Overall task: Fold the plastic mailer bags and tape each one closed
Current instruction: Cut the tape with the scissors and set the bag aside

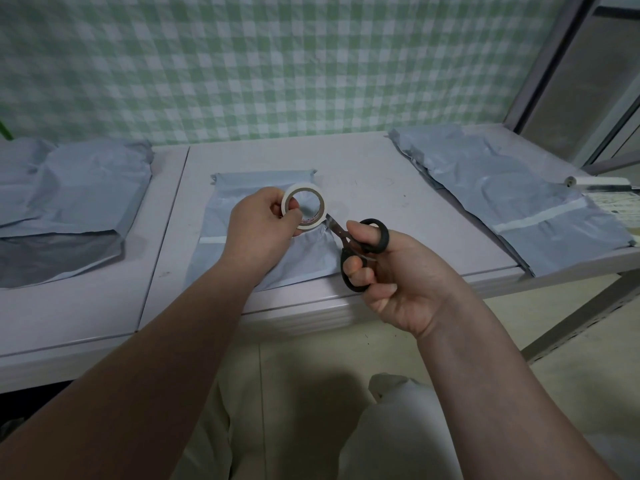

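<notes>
A grey plastic mailer bag point(266, 181) lies folded on the white table point(363, 161) in front of me. My left hand point(258, 230) holds a white roll of tape point(304, 206) above the bag, fingers curled through its hole. My right hand point(398, 275) grips black-handled scissors point(363, 251), thumb and fingers through the loops. The blades point up and left, and their tips meet the lower right edge of the roll. Whether tape lies between the blades is not visible.
A pile of grey mailer bags point(502, 188) lies on the right of the table, another pile point(69, 188) on the left. A white roll-like object point(599, 183) and a paper sit at the far right edge. A green checked cloth hangs behind.
</notes>
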A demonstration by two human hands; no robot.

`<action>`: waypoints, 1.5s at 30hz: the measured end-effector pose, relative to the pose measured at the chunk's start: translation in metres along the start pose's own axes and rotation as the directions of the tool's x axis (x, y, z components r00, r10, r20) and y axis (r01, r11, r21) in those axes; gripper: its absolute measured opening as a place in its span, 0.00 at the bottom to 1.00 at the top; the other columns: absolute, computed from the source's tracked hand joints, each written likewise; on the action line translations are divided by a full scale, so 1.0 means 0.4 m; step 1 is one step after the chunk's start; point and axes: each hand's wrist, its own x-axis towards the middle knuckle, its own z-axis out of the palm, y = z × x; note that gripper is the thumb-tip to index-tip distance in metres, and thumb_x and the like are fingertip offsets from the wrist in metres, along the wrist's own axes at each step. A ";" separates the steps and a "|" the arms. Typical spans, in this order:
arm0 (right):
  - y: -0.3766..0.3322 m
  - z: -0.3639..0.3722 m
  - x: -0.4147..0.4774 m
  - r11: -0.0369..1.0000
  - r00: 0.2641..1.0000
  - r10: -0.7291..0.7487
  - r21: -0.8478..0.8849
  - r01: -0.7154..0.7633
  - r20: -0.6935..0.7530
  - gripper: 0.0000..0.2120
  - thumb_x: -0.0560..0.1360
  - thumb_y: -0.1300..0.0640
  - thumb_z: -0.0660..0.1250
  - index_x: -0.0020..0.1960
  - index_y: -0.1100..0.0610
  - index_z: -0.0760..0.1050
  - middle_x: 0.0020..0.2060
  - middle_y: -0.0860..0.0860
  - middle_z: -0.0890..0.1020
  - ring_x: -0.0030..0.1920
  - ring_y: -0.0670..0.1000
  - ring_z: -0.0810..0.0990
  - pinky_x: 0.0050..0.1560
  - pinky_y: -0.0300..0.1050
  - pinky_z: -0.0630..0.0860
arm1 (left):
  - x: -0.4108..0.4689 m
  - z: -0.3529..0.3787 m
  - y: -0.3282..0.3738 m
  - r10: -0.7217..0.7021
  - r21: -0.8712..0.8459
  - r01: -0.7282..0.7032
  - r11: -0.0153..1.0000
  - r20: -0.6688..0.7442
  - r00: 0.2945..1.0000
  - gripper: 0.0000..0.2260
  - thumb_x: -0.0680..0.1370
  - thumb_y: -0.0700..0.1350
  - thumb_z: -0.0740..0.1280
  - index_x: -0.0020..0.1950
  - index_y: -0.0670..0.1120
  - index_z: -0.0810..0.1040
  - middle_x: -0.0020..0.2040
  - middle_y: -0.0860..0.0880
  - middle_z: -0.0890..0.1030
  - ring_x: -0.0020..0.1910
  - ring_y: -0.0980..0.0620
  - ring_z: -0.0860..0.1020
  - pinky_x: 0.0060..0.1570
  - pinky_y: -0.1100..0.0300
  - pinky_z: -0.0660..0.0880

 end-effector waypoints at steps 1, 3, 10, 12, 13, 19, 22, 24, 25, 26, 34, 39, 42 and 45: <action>0.000 0.000 0.000 1.000 1.000 0.000 -0.001 0.000 0.000 0.11 0.72 0.53 0.68 0.36 0.55 0.70 0.27 0.51 0.72 0.20 0.43 0.68 0.13 0.30 0.57 | 0.000 0.000 0.000 0.000 -0.006 0.000 1.000 -0.004 1.000 0.03 0.75 0.42 0.67 0.43 0.43 0.78 0.35 0.51 0.79 0.31 0.61 0.79 0.41 0.57 0.78; 0.000 0.002 -0.001 1.000 1.000 0.003 -0.002 -0.003 0.003 0.10 0.71 0.53 0.69 0.37 0.55 0.70 0.27 0.51 0.72 0.20 0.43 0.68 0.13 0.30 0.57 | 0.001 0.002 -0.002 0.001 -0.009 -0.001 1.000 -0.007 1.000 0.04 0.76 0.42 0.67 0.43 0.43 0.78 0.34 0.51 0.79 0.29 0.63 0.78 0.39 0.60 0.77; 0.003 0.005 -0.006 1.000 0.999 -0.029 -0.003 0.029 -0.026 0.10 0.74 0.55 0.68 0.37 0.55 0.70 0.26 0.50 0.72 0.20 0.42 0.67 0.13 0.29 0.56 | 0.004 -0.001 -0.006 0.009 0.050 -0.008 0.999 -0.026 1.000 0.03 0.75 0.43 0.67 0.43 0.44 0.79 0.38 0.49 0.80 0.40 0.50 0.79 0.41 0.58 0.75; 0.003 0.005 -0.009 0.999 0.999 -0.040 -0.006 0.040 -0.026 0.10 0.74 0.55 0.68 0.37 0.55 0.70 0.26 0.50 0.72 0.20 0.42 0.67 0.13 0.29 0.56 | 0.006 -0.002 -0.007 -0.008 0.011 0.008 1.000 -0.026 1.000 0.02 0.75 0.42 0.67 0.43 0.46 0.79 0.39 0.50 0.80 0.41 0.50 0.80 0.45 0.54 0.78; 0.002 0.005 -0.011 0.999 0.998 -0.048 -0.008 0.048 -0.027 0.10 0.74 0.55 0.68 0.36 0.55 0.70 0.26 0.50 0.72 0.20 0.42 0.68 0.13 0.30 0.57 | 0.006 -0.003 -0.006 -0.019 -0.014 0.019 1.000 -0.030 0.999 0.02 0.74 0.41 0.68 0.42 0.47 0.78 0.39 0.50 0.80 0.41 0.50 0.80 0.46 0.52 0.78; -0.012 0.003 -0.024 0.983 0.983 -0.159 -0.112 0.148 -0.096 0.11 0.73 0.54 0.69 0.37 0.57 0.71 0.26 0.52 0.75 0.23 0.45 0.70 0.17 0.32 0.62 | 0.004 -0.011 -0.005 -0.120 -0.206 0.106 0.973 -0.057 0.991 0.06 0.72 0.38 0.70 0.38 0.49 0.77 0.42 0.43 0.81 0.42 0.46 0.82 0.49 0.45 0.79; -0.023 -0.005 -0.025 0.914 0.936 -0.303 -0.333 0.232 -0.180 0.07 0.74 0.56 0.70 0.44 0.59 0.74 0.27 0.54 0.78 0.25 0.47 0.72 0.21 0.35 0.66 | 0.005 -0.011 -0.002 -0.148 -0.278 0.133 0.951 -0.034 0.988 0.06 0.73 0.37 0.69 0.39 0.47 0.77 0.42 0.43 0.80 0.38 0.51 0.83 0.50 0.47 0.80; -0.028 -0.014 -0.012 0.791 0.850 -0.454 -0.560 0.247 -0.268 0.06 0.72 0.58 0.71 0.43 0.59 0.75 0.29 0.55 0.80 0.25 0.49 0.77 0.24 0.37 0.71 | 0.006 -0.015 0.005 -0.177 -0.357 0.163 0.920 -0.008 0.984 0.05 0.73 0.36 0.69 0.41 0.45 0.77 0.41 0.44 0.80 0.38 0.52 0.83 0.50 0.51 0.80; -0.030 -0.017 -0.003 0.697 0.788 -0.539 -0.682 0.220 -0.296 0.05 0.71 0.58 0.71 0.42 0.58 0.76 0.30 0.55 0.81 0.27 0.51 0.80 0.28 0.40 0.75 | 0.006 -0.019 0.010 -0.191 -0.399 0.177 0.900 0.005 0.982 0.05 0.73 0.36 0.69 0.41 0.44 0.77 0.41 0.45 0.79 0.39 0.51 0.82 0.49 0.53 0.80; -0.032 -0.020 0.005 0.570 0.728 -0.620 -0.806 0.161 -0.292 0.04 0.70 0.58 0.70 0.41 0.57 0.76 0.32 0.53 0.81 0.31 0.53 0.82 0.33 0.43 0.78 | 0.007 -0.024 0.012 -0.198 -0.431 0.184 0.884 0.012 0.980 0.04 0.74 0.35 0.68 0.42 0.43 0.77 0.40 0.45 0.79 0.39 0.51 0.82 0.48 0.56 0.80; -0.054 0.054 0.023 -0.260 0.778 -0.623 -0.918 -0.299 -0.077 0.11 0.75 0.65 0.57 0.52 0.55 0.74 0.52 0.53 0.76 0.44 0.54 0.72 0.41 0.42 0.66 | 0.007 -0.116 0.008 -0.184 -0.422 0.146 0.895 -0.051 0.982 0.03 0.74 0.38 0.70 0.45 0.43 0.78 0.38 0.47 0.80 0.32 0.54 0.80 0.35 0.61 0.79; -0.049 0.078 0.029 -0.446 0.777 -0.629 -0.807 -0.387 -0.025 0.14 0.77 0.61 0.56 0.60 0.56 0.73 0.56 0.52 0.76 0.62 0.54 0.69 0.52 0.44 0.66 | 0.013 -0.191 -0.015 -0.148 -0.269 0.099 0.958 -0.170 0.974 0.05 0.74 0.45 0.70 0.41 0.46 0.78 0.38 0.48 0.79 0.38 0.49 0.80 0.39 0.56 0.79; -0.031 0.096 0.035 -0.426 0.737 -0.673 -0.851 -0.309 0.069 0.11 0.78 0.58 0.56 0.57 0.57 0.74 0.55 0.54 0.76 0.60 0.55 0.71 0.51 0.44 0.65 | 0.010 -0.225 -0.032 -0.058 0.025 0.065 0.998 -0.212 0.975 0.14 0.76 0.52 0.66 0.35 0.46 0.75 0.33 0.49 0.77 0.36 0.48 0.78 0.37 0.55 0.72; 0.009 0.116 0.067 -0.393 0.708 -0.676 -0.913 -0.114 0.203 0.09 0.79 0.60 0.55 0.52 0.58 0.74 0.52 0.54 0.76 0.53 0.55 0.75 0.49 0.45 0.66 | -0.005 -0.247 -0.045 0.039 0.268 0.026 0.963 -0.233 0.972 0.16 0.78 0.50 0.63 0.31 0.47 0.70 0.28 0.51 0.71 0.32 0.49 0.71 0.30 0.58 0.62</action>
